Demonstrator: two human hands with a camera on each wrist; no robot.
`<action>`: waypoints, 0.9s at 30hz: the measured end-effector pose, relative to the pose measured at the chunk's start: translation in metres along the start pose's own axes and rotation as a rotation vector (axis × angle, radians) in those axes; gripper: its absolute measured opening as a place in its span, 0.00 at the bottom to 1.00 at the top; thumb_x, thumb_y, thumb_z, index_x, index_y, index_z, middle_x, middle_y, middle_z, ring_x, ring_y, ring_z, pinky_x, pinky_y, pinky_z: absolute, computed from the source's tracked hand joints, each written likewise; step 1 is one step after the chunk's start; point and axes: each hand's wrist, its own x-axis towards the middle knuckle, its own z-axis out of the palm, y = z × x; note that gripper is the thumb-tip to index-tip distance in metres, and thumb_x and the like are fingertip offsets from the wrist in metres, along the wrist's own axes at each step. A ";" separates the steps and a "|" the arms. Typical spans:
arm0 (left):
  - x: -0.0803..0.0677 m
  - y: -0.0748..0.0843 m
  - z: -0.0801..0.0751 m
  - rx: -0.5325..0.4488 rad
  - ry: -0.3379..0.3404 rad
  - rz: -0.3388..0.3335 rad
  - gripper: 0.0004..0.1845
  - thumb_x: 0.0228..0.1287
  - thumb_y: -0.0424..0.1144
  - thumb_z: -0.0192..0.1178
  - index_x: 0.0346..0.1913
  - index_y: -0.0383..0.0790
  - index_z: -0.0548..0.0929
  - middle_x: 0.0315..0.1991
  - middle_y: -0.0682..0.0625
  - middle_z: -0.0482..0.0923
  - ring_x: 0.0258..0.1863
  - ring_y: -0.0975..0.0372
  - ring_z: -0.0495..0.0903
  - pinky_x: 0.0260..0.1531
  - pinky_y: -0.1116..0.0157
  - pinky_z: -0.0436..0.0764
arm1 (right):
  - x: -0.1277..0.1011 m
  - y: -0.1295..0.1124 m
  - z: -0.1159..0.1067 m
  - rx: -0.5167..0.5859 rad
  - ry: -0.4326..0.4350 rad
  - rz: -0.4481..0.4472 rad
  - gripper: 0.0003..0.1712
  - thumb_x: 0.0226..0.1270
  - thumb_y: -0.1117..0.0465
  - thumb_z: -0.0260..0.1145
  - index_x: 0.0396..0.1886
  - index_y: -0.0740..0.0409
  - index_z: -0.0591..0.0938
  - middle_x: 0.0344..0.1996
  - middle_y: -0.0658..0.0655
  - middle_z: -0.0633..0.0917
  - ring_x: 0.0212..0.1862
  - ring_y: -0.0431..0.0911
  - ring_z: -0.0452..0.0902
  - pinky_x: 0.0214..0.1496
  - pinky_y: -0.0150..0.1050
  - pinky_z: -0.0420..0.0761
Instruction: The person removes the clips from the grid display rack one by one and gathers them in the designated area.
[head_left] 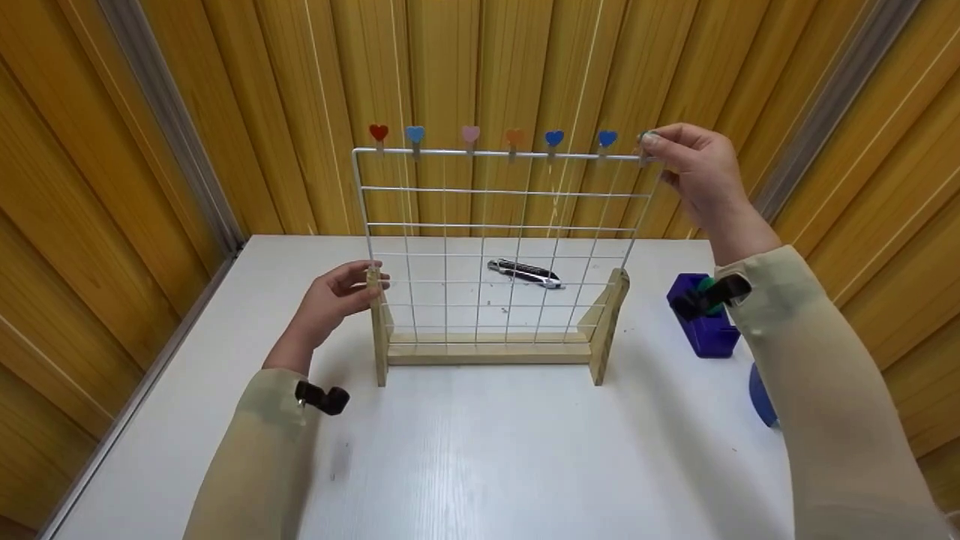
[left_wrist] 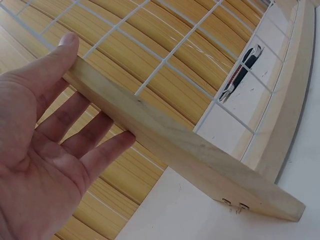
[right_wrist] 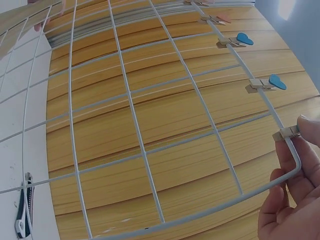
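White table (head_left: 480,450), left hand (head_left: 330,296) bracing wooden post (head_left: 377,330), right hand (head_left: 694,176) pinching clip (head_left: 645,142)

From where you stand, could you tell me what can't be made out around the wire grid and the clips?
- Green clip: head view, mostly hidden by the right hand; right wrist view shows only its wooden end.
- Blue round thing: head view, hidden behind the right sleeve.
- Purple holder: head view, its contents covered by the wrist camera.
- Utility knife: right wrist view, cut off by the edge.

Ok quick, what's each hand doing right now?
Left hand: open, fingers resting on the rack's wooden post.
Right hand: pinching a small clip at the wire grid's top corner.
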 end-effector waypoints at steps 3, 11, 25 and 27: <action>-0.001 0.000 0.000 -0.001 0.005 -0.009 0.28 0.69 0.46 0.69 0.70 0.49 0.77 0.64 0.44 0.81 0.64 0.55 0.82 0.59 0.65 0.85 | 0.000 0.000 0.001 0.016 0.015 -0.014 0.07 0.66 0.60 0.75 0.37 0.60 0.90 0.31 0.49 0.89 0.38 0.42 0.80 0.37 0.32 0.70; 0.001 0.000 0.000 0.007 0.004 -0.022 0.28 0.70 0.46 0.68 0.70 0.50 0.76 0.65 0.45 0.81 0.66 0.54 0.81 0.61 0.63 0.84 | 0.002 -0.005 0.003 0.003 0.067 -0.060 0.05 0.66 0.61 0.74 0.34 0.59 0.91 0.29 0.49 0.90 0.38 0.42 0.78 0.36 0.31 0.69; -0.002 -0.002 0.001 0.017 0.007 0.007 0.30 0.69 0.48 0.68 0.71 0.48 0.76 0.66 0.44 0.81 0.64 0.55 0.82 0.60 0.65 0.84 | -0.019 -0.019 -0.003 -0.027 0.107 -0.125 0.06 0.67 0.61 0.74 0.36 0.59 0.90 0.31 0.48 0.89 0.39 0.42 0.73 0.37 0.31 0.69; -0.002 -0.002 0.001 0.013 0.007 0.008 0.30 0.69 0.48 0.69 0.71 0.49 0.76 0.66 0.43 0.81 0.64 0.55 0.82 0.60 0.65 0.84 | -0.024 -0.019 -0.005 -0.006 0.122 -0.138 0.06 0.67 0.61 0.74 0.36 0.60 0.90 0.30 0.48 0.88 0.36 0.42 0.72 0.35 0.30 0.70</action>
